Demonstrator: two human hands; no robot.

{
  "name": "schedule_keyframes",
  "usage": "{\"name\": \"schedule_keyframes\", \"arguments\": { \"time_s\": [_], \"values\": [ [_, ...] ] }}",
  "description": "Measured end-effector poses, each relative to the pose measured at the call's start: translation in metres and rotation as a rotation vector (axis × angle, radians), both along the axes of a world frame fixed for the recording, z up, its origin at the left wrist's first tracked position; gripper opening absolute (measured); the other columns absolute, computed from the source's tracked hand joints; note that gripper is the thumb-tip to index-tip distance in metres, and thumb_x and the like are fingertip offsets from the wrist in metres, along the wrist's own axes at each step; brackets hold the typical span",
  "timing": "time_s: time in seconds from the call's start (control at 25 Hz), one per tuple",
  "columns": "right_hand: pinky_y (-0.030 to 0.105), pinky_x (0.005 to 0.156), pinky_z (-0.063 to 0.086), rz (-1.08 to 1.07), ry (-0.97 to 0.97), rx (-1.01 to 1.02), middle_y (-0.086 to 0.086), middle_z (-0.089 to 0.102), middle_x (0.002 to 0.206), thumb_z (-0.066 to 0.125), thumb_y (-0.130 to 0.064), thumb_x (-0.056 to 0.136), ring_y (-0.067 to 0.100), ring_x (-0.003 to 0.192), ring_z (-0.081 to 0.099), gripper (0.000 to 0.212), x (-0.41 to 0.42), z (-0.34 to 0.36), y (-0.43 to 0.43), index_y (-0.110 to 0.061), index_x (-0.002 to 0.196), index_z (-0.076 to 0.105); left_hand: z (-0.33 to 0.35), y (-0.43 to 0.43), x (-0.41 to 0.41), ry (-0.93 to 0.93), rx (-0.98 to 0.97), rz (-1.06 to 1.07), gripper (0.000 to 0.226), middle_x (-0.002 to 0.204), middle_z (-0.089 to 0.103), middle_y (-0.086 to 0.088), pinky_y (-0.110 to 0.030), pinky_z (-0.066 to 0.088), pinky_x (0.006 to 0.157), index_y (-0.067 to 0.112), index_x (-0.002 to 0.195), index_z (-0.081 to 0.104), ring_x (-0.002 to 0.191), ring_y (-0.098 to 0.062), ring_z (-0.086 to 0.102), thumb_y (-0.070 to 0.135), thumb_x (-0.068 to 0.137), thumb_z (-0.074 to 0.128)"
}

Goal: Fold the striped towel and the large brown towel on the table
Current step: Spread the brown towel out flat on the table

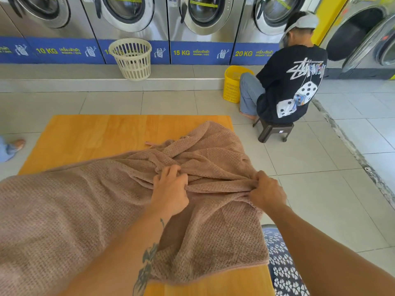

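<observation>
Brown towel [213,159] bunched in both hands' clenched fingers [173,174], washers [201,16] labelled "15 KG"

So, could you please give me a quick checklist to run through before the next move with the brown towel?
1. Left hand grips the brown towel: ok.
2. Right hand grips it too: ok.
3. Towel spread flat on the table: not ok, it is bunched and twisted between the hands.
4. Towel wholly on the table: not ok, its right side hangs past the edge.
5. Bare tabletop to lay it out: ok, on the far left.
6. Striped towel located: cannot tell, none in view.
</observation>
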State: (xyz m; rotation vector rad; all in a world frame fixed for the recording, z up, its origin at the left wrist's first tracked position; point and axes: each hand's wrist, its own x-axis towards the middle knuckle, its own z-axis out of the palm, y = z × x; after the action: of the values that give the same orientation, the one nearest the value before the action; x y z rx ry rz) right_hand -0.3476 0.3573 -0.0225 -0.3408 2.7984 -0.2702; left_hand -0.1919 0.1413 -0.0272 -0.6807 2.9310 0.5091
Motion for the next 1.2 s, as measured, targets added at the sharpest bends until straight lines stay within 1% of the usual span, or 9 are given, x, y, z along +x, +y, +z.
{"name": "schedule_keyframes", "arguments": {
  "time_s": [0.12, 0.24, 0.4, 0.56, 0.68, 0.8, 0.88, 1.0, 1.2],
  "values": [
    [0.042, 0.075, 0.048, -0.014, 0.101, 0.069, 0.012, 0.047, 0.116, 0.059, -0.018, 0.081, 0.033, 0.101, 0.052, 0.049, 0.011, 0.008, 0.014, -0.020, 0.124, 0.037, -0.001, 0.023, 0.009, 0.198, -0.112, 0.064, 0.022, 0.125, 0.038, 0.000, -0.045, 0.030, 0.105, 0.024, 0.103, 0.056, 0.123, -0.025, 0.033, 0.017, 0.083, 0.061],
    [0.041, 0.085, 0.047, 0.233, 0.114, -0.018, 0.009, 0.043, 0.119, 0.054, -0.012, 0.073, 0.027, 0.104, 0.045, 0.057, 0.042, 0.010, 0.018, -0.022, 0.128, 0.041, -0.010, 0.042, 0.037, 0.231, -0.184, 0.124, 0.037, 0.111, 0.040, 0.001, -0.043, 0.037, 0.094, 0.027, 0.116, 0.055, 0.108, -0.024, 0.039, 0.030, 0.080, 0.061],
    [0.041, 0.090, 0.047, 0.570, 0.014, 0.024, 0.007, 0.035, 0.127, 0.055, -0.025, 0.079, 0.031, 0.117, 0.040, 0.050, 0.102, -0.009, 0.035, -0.029, 0.128, 0.044, -0.025, 0.076, 0.089, -0.077, -0.083, 0.275, 0.061, 0.136, 0.031, -0.004, -0.049, 0.037, 0.098, 0.035, 0.142, 0.034, 0.124, -0.028, 0.034, 0.051, 0.085, 0.050],
    [0.037, 0.085, 0.047, 0.661, -0.059, 0.026, 0.009, 0.030, 0.134, 0.056, -0.018, 0.081, 0.034, 0.114, 0.045, 0.041, 0.109, -0.006, 0.047, -0.029, 0.121, 0.054, -0.018, 0.093, 0.120, -0.172, -0.015, 0.381, 0.062, 0.148, 0.021, -0.006, -0.050, 0.040, 0.103, 0.037, 0.149, 0.022, 0.134, -0.030, 0.029, 0.046, 0.093, 0.048],
    [0.038, 0.090, 0.049, 0.693, -0.196, -0.109, 0.007, 0.044, 0.124, 0.055, -0.013, 0.083, 0.034, 0.112, 0.053, 0.034, 0.101, 0.011, 0.030, -0.032, 0.110, 0.063, -0.004, 0.091, 0.138, -0.226, 0.146, 0.395, 0.047, 0.140, 0.034, -0.003, -0.043, 0.046, 0.097, 0.032, 0.139, 0.040, 0.124, -0.029, 0.043, 0.030, 0.094, 0.051],
    [0.042, 0.098, 0.047, 0.719, -0.200, -0.203, 0.003, 0.046, 0.126, 0.053, -0.011, 0.081, 0.032, 0.122, 0.049, 0.042, 0.099, 0.031, -0.001, -0.034, 0.114, 0.061, 0.018, 0.079, 0.150, -0.201, 0.247, 0.415, 0.021, 0.112, 0.059, 0.001, -0.037, 0.054, 0.082, 0.025, 0.111, 0.062, 0.098, -0.025, 0.060, 0.027, 0.094, 0.048],
    [0.034, 0.088, 0.047, 0.757, -0.262, -0.226, -0.003, 0.042, 0.122, 0.053, -0.010, 0.085, 0.023, 0.111, 0.051, 0.042, 0.103, 0.046, -0.025, -0.031, 0.121, 0.059, 0.033, 0.062, 0.156, -0.115, 0.259, 0.457, 0.019, 0.096, 0.064, 0.003, -0.040, 0.056, 0.081, 0.027, 0.096, 0.064, 0.089, -0.023, 0.062, 0.026, 0.093, 0.045],
    [0.034, 0.072, 0.049, 0.863, -0.315, -0.275, -0.012, 0.045, 0.099, 0.052, -0.010, 0.088, 0.009, 0.079, 0.050, 0.033, 0.106, 0.059, -0.062, -0.038, 0.105, 0.055, 0.052, 0.021, 0.164, -0.022, 0.251, 0.512, 0.023, 0.096, 0.066, 0.003, -0.037, 0.057, 0.077, 0.027, 0.098, 0.064, 0.085, -0.017, 0.063, 0.023, 0.093, 0.042],
    [0.026, 0.065, 0.034, 0.857, -0.310, -0.307, -0.009, 0.044, 0.089, 0.051, -0.008, 0.086, 0.014, 0.081, 0.045, 0.023, 0.125, 0.074, -0.139, -0.031, 0.086, 0.051, 0.073, -0.075, 0.179, 0.029, 0.222, 0.574, 0.033, 0.069, 0.052, 0.004, -0.028, 0.040, 0.054, 0.023, 0.069, 0.051, 0.062, -0.014, 0.050, 0.016, 0.098, 0.038]
  ]
}}
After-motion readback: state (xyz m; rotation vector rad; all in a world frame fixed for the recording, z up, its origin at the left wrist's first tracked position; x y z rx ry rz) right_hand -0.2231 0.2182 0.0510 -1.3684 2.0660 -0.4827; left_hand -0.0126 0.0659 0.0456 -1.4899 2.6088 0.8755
